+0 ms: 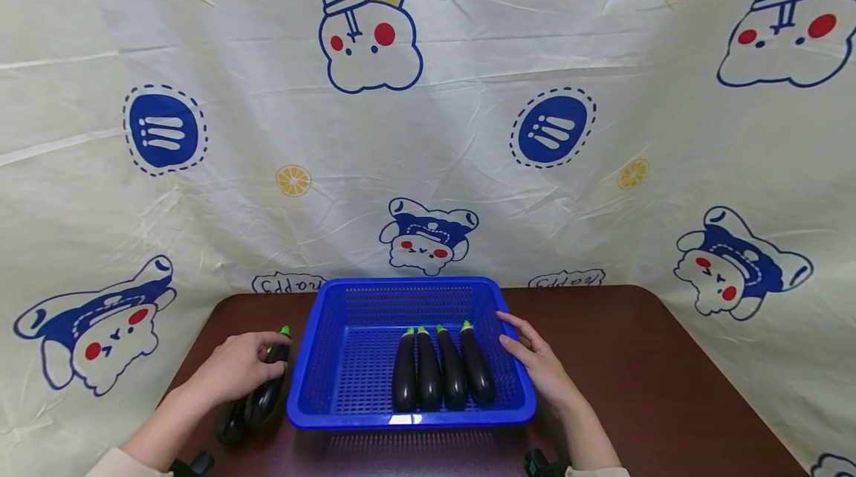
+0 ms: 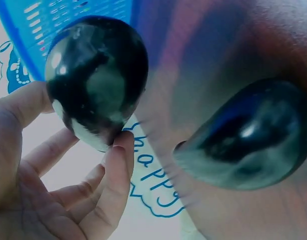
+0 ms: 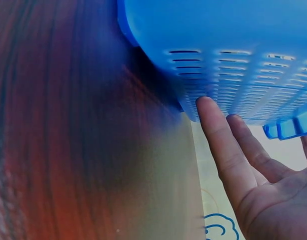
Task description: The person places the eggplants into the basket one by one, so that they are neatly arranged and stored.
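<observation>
In the head view, my left hand (image 1: 244, 364) is left of the blue basket, holding a dark eggplant (image 1: 266, 397) near its green stem end. The left wrist view shows this eggplant (image 2: 96, 75) between thumb and fingers, its rounded end toward the camera. Another eggplant (image 2: 253, 137) lies on the table beside it. My right hand (image 1: 542, 367) is at the right side of the blue basket (image 1: 411, 420), thumb and a finger over the rim. Lower down, extended fingers (image 3: 221, 135) reach along its slotted outer wall. Several eggplants (image 1: 441, 373) lie side by side in the basket's right half.
The brown table (image 1: 615, 373) extends to both sides of the basket. Behind it hangs a white cloth (image 1: 461, 143) printed with cartoon figures and orange slices.
</observation>
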`<state>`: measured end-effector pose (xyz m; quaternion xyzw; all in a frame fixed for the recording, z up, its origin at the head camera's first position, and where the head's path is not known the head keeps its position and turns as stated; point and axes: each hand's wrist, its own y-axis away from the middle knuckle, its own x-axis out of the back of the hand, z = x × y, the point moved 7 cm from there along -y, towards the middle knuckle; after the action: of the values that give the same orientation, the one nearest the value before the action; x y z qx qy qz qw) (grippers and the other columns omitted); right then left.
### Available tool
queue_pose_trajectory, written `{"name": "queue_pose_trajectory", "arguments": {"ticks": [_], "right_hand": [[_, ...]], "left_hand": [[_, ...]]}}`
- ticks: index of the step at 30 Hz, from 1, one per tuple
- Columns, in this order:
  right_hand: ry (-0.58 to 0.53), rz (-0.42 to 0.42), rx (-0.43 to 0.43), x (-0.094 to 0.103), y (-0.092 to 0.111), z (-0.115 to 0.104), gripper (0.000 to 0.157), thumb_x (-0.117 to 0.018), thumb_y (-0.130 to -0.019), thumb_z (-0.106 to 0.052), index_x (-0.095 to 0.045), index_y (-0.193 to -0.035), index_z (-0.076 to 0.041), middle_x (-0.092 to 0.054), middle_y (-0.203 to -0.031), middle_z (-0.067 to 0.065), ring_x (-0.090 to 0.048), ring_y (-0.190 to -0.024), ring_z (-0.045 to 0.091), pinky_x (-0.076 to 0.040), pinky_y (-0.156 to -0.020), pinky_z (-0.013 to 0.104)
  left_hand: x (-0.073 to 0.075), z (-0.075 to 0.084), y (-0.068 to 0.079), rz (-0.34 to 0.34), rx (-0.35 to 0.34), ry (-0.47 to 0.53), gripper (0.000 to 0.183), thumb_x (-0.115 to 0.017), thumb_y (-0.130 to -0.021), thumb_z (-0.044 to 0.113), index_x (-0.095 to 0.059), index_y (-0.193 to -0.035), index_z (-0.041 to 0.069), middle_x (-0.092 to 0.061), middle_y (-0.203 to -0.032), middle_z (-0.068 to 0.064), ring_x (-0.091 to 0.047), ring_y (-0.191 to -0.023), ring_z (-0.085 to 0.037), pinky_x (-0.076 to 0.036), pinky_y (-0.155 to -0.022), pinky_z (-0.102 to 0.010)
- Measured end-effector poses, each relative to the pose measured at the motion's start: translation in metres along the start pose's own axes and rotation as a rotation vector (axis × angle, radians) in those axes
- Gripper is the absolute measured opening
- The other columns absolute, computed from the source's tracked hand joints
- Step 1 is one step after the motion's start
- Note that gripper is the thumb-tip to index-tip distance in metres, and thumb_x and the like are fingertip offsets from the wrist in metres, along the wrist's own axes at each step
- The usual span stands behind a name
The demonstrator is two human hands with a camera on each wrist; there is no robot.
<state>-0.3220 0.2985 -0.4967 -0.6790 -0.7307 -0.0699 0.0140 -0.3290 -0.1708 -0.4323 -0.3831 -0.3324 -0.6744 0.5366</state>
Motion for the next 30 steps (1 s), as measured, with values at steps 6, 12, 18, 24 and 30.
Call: {"name": "queue_pose_trajectory", "arguments": {"ticks": [6, 12, 18, 24, 30], "right_hand": [[0.002, 0.004, -0.009, 0.001, 0.000, 0.000, 0.050, -0.059, -0.106, -0.037, -0.046, -0.154, -0.030, -0.054, -0.141, 0.025, -0.071, -0.106, 0.031, -0.063, -0.082, 0.046], [0.000, 0.003, -0.015, 0.001, -0.001, 0.000, 0.051, -0.059, -0.105, -0.038, -0.046, -0.154, -0.031, -0.054, -0.142, 0.024, -0.071, -0.106, 0.031, -0.063, -0.082, 0.047], [0.008, 0.001, -0.020, 0.000, -0.001, 0.000, 0.051, -0.059, -0.105, -0.040, -0.046, -0.154, -0.032, -0.054, -0.143, 0.024, -0.071, -0.106, 0.031, -0.063, -0.082, 0.047], [0.003, 0.003, -0.022, -0.001, -0.002, 0.000, 0.051, -0.059, -0.105, -0.039, -0.046, -0.154, -0.032, -0.053, -0.143, 0.024, -0.071, -0.107, 0.031, -0.063, -0.082, 0.045], [0.015, 0.018, -0.037, 0.000, -0.002, 0.000, 0.051, -0.059, -0.105, -0.042, -0.046, -0.153, -0.033, -0.054, -0.145, 0.023, -0.071, -0.107, 0.030, -0.063, -0.082, 0.044]], "left_hand": [[0.013, 0.008, -0.001, 0.027, -0.010, -0.022, 0.035, -0.078, -0.090, 0.029, -0.074, -0.123, 0.020, -0.043, -0.063, 0.006, -0.042, -0.053, -0.013, -0.029, -0.053, -0.029], [0.022, 0.015, 0.000, 0.037, -0.015, -0.024, 0.035, -0.077, -0.091, 0.029, -0.073, -0.125, 0.020, -0.042, -0.064, 0.004, -0.042, -0.054, -0.014, -0.030, -0.053, -0.030], [0.031, 0.023, 0.000, 0.048, -0.036, -0.046, 0.035, -0.076, -0.092, 0.032, -0.073, -0.126, 0.021, -0.062, -0.080, 0.002, -0.055, -0.072, -0.015, -0.038, -0.061, -0.032], [0.037, 0.031, 0.000, 0.071, -0.060, -0.051, 0.030, -0.074, -0.094, 0.029, -0.074, -0.123, 0.022, -0.067, -0.088, 0.000, -0.055, -0.073, -0.016, -0.039, -0.064, -0.032], [0.041, 0.043, -0.001, 0.091, -0.097, -0.055, 0.025, -0.074, -0.095, 0.028, -0.075, -0.120, 0.022, -0.063, -0.082, 0.002, -0.051, -0.067, -0.014, -0.037, -0.063, -0.031]]}}
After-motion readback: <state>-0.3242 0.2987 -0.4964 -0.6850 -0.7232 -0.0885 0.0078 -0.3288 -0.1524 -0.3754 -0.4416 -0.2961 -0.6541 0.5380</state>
